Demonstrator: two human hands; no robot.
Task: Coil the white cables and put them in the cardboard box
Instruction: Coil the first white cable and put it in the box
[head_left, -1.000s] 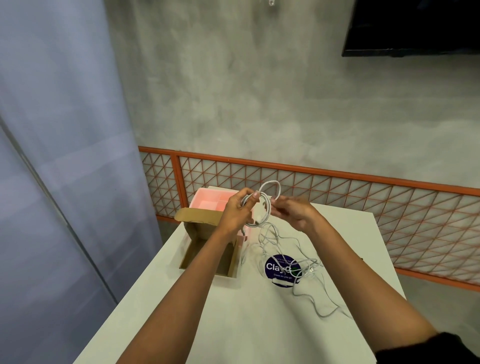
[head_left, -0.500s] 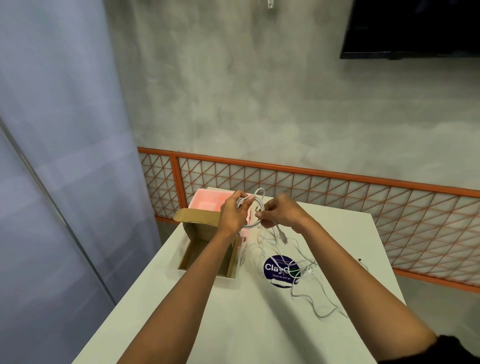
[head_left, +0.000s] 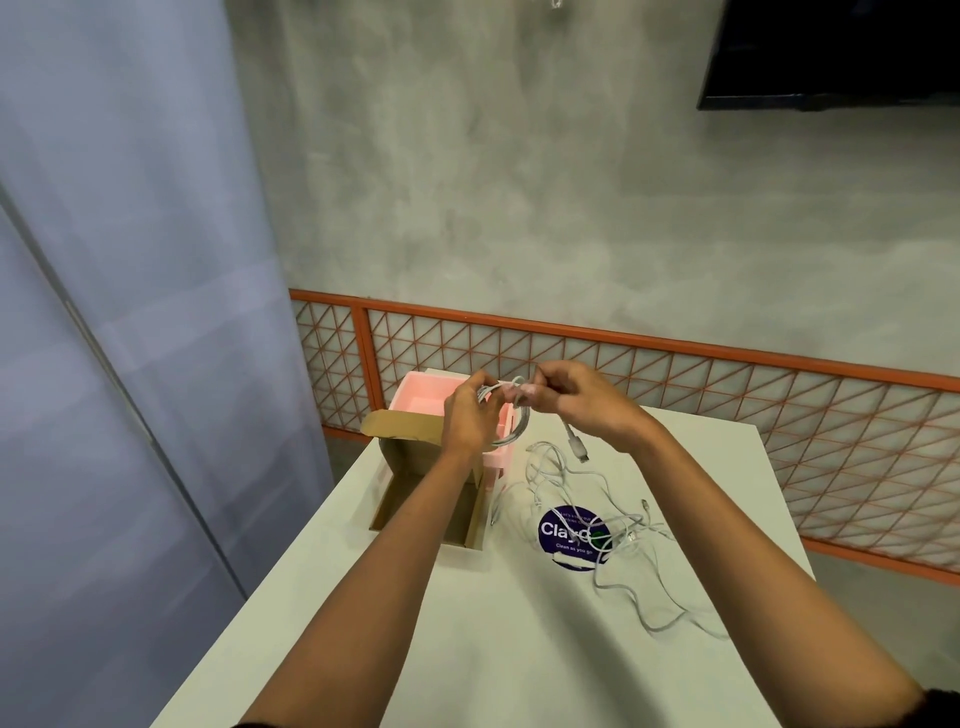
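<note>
Compared with a second ago, we are bringing our grips closer together, and the cable's plug end is now hanging short and free below the right one. Working outward, a loose tangle of thin white cables (head_left: 623, 530) is lying uncoiled on the surface, partly over a round purple sticker (head_left: 563, 530), so we are judging most of the task to be waiting. The open brown cardboard box (head_left: 405, 428) beside it is showing no cable inside, as far as our arm lets us see. Above its far end our left grip (head_left: 470, 415) is clasping a nearly finished white cable coil (head_left: 521, 423), while our right grip (head_left: 582, 405) is pinching its last turn. The pale white surface (head_left: 519, 649) is running away towards a pink foam tray (head_left: 421, 402), an orange lattice railing (head_left: 649, 358), a grey concrete wall (head_left: 571, 208) and a dark wall screen (head_left: 831, 52).
</note>
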